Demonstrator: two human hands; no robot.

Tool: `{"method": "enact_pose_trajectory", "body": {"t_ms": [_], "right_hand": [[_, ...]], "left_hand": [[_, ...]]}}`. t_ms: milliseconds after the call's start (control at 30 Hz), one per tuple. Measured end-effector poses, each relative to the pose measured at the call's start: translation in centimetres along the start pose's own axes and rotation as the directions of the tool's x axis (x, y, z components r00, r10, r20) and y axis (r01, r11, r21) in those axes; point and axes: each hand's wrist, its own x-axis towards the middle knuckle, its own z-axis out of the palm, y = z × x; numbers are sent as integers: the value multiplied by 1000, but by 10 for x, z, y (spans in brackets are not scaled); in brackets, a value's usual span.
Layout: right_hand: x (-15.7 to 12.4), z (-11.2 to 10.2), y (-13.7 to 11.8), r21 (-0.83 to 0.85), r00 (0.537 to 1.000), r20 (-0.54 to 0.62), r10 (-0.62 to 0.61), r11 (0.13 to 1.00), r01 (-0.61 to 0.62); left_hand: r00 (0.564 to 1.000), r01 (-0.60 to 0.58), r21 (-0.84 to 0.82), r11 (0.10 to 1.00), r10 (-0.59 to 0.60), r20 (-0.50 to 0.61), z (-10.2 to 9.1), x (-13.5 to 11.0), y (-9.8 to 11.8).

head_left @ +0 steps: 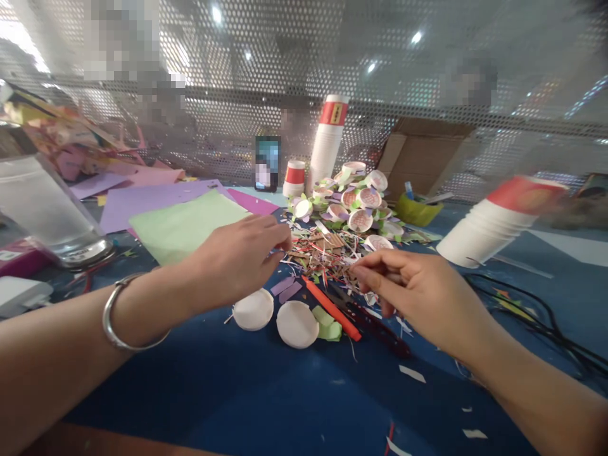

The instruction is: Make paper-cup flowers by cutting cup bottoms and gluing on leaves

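Above the left edge of a pile of paper scraps [327,250], my left hand [247,253] hangs with bent fingers, thumb apart from the index finger and nothing visible between them. My right hand [403,282] is at the pile's right side, its thumb and fingertips pinched together; what they hold, if anything, I cannot make out. Two white paper discs [297,324] lie in front, beside green paper pieces [327,324] and purple strips [286,289]. An orange marker [332,308] points into the scraps. Dark scissors [380,326] lie partly under my right hand.
Small cup pieces with paper petals [360,199] are heaped behind the scraps. Stacked paper cups [327,142] stand behind; another stack [494,218] leans right. A glass of water [52,209] and green paper [185,225] are left. Black cables [536,316] lie right.
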Motion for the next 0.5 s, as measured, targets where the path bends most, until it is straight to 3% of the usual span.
{"method": "enact_pose_trajectory", "body": {"t_ms": [100, 300, 500], "right_hand": [[3, -5, 7, -130, 996, -78, -36, 991, 25], [2, -5, 7, -211, 999, -35, -41, 977, 33], [3, -11, 9, -228, 940, -316, -126, 972, 54]], "left_hand": [[1000, -2, -5, 1000, 2, -3, 9, 6, -8], [999, -26, -61, 998, 24, -27, 25, 15, -18], [999, -28, -137, 990, 33, 31, 23, 43, 3]]}}
